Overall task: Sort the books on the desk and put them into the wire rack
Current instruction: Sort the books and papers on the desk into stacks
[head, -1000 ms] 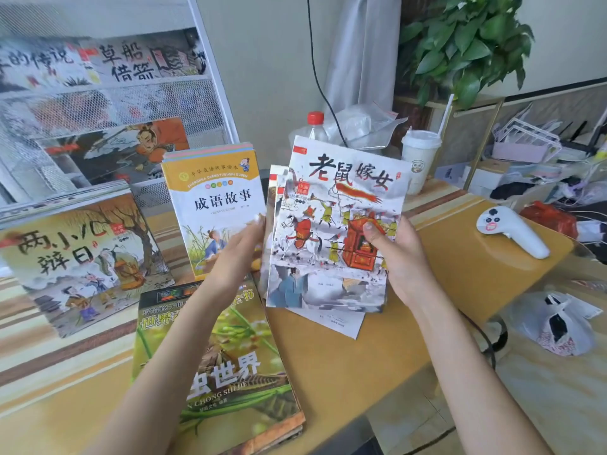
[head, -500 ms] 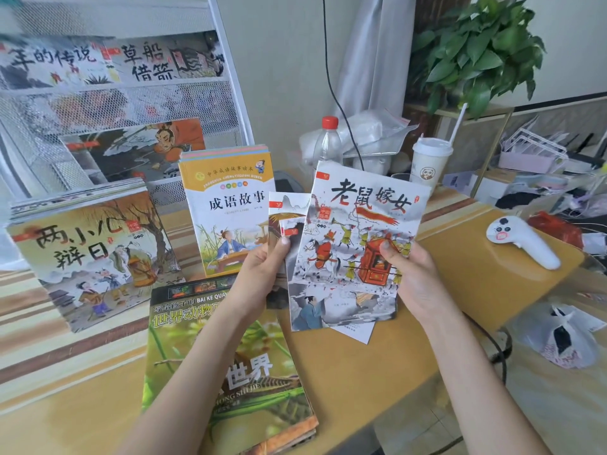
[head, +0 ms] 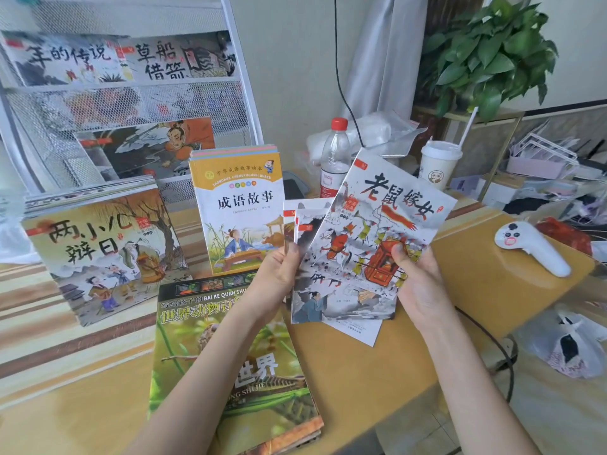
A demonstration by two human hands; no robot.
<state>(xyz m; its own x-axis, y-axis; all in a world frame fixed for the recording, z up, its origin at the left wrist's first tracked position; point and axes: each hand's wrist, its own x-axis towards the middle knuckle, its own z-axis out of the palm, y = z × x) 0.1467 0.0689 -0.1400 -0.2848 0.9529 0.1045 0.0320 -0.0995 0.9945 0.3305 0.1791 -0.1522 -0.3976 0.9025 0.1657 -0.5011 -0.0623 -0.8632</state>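
Both hands are holding a fan of thin picture books above the wooden desk (head: 410, 366). The right hand (head: 418, 284) is pinching the front book, titled 老鼠嫁女 (head: 377, 231), with the thumb lying on its cover. The left hand (head: 279, 274) is gripping the left edge of the fan, where the corners of at least three further thin booklets (head: 300, 218) are showing behind the front one; the exact count cannot be told. The two hands are sitting apart, one at each side of the fan.

Three stacks are resting on the desk: a pile topped by 两小儿辩日 (head: 101, 251) at the left, a pile topped by the yellow 成语故事 book (head: 239, 205) standing behind the left hand, and a pile topped by the green animal encyclopedia (head: 203, 339) lying under the left forearm.

The white wire rack (head: 243, 93) is standing at the back left, holding three visible books: 年的传说 (head: 62, 57), 草船借箭 (head: 174, 60) and, one shelf lower, an orange-covered one (head: 157, 146).

One red-capped water bottle (head: 335, 159), one lidded cup with a straw (head: 438, 162), one white controller (head: 528, 244) and one potted plant (head: 489, 50) are also sitting in view.
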